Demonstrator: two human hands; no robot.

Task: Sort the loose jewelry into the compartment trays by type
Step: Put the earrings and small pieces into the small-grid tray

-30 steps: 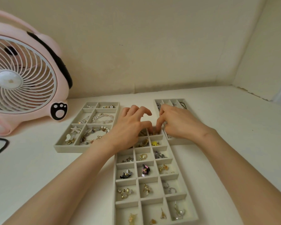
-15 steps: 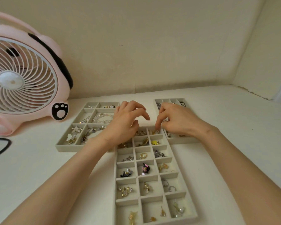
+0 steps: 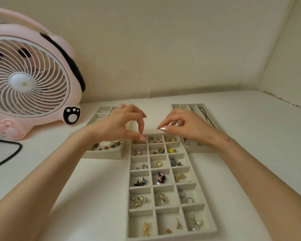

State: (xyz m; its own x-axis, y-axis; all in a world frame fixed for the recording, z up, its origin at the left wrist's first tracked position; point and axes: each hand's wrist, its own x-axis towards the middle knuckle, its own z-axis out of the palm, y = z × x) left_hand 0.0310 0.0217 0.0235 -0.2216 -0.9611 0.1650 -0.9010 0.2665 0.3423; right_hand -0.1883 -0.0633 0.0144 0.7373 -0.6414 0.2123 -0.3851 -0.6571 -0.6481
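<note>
A long grey tray (image 3: 163, 238) of many small compartments lies in front of me, holding earrings and rings in gold, silver, black and yellow. My left hand (image 3: 118, 124) hovers over its far left corner. Thumb and forefinger meet among the gold pieces (image 3: 135, 141) there, and I cannot tell if they grip one. My right hand (image 3: 188, 126) hangs above the tray's far edge, thumb and forefinger pinched, with nothing visible between them. A bracelet tray (image 3: 102, 156) lies to the left, holding a beaded bracelet (image 3: 106, 145). A necklace tray (image 3: 198, 150) lies to the right, partly hidden by my right hand.
A pink round fan (image 3: 30, 80) with a paw print stands at the left against the wall. Its black cable (image 3: 7, 157) loops on the white tabletop. Walls close off the back and the right corner. Bare tabletop lies to the right of the trays.
Both hands were pressed together over the tray's far compartments. They have separated: the left hand's pinch now rests at the far left compartment, and the right hand has lifted slightly.
</note>
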